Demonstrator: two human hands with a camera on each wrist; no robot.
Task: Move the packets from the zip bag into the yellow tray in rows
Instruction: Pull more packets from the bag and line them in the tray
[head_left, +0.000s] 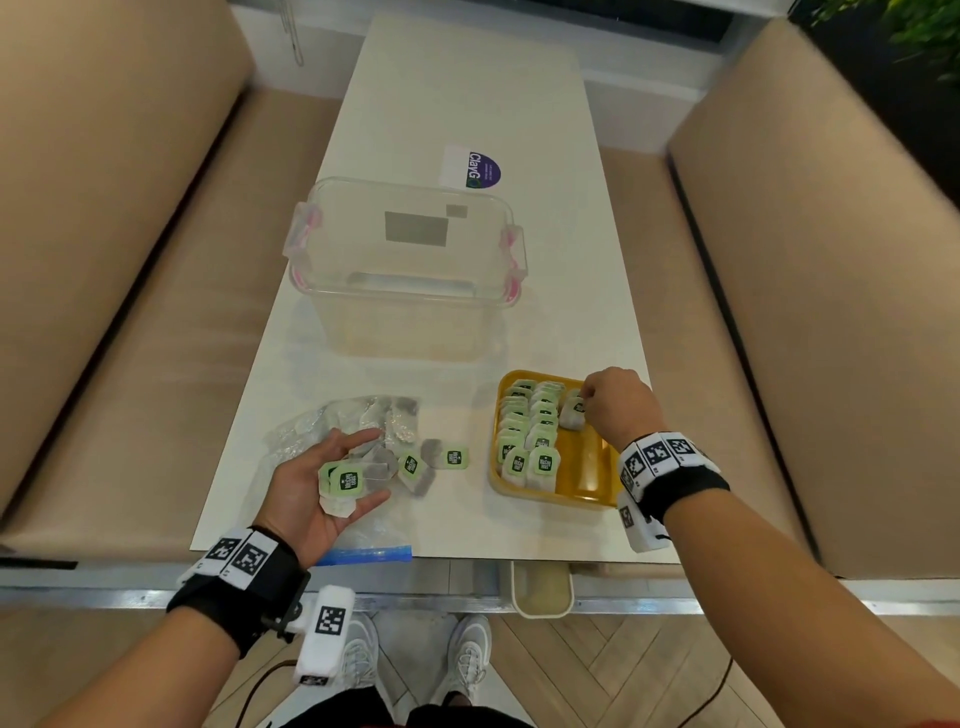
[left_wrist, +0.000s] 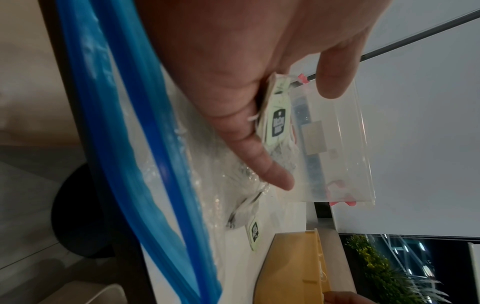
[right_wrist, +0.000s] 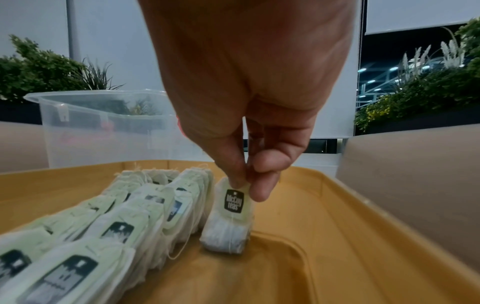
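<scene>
Head cam: my left hand is palm up over the zip bag, fingers loosely curled around a little pile of tea bags with green tags. The bag lies flat on the white table, blue zip edge toward me at 6 o'clock. A few loose tea bags sit on the table just at 3 o'clock of that hand. My right hand is over the yellow tray, pinching a single tea bag at the far end, just at 3 o'clock of the 2 rows already lined up there. A clear plastic tub with pink clips stands at 12 o'clock, beyond both.

Left wrist cam: the picture is turned sideways. My thumb lies across the tagged tea bags in my palm, so that hand has hold of them. The blue zip strip runs past, and a corner of the yellow tray shows.

Right wrist cam: thumb and fingertips are pinched shut on the top of the single tea bag, tag reading "McCoy teas". It stands upright with its bottom on the tray floor, right beside the nearer row.
</scene>
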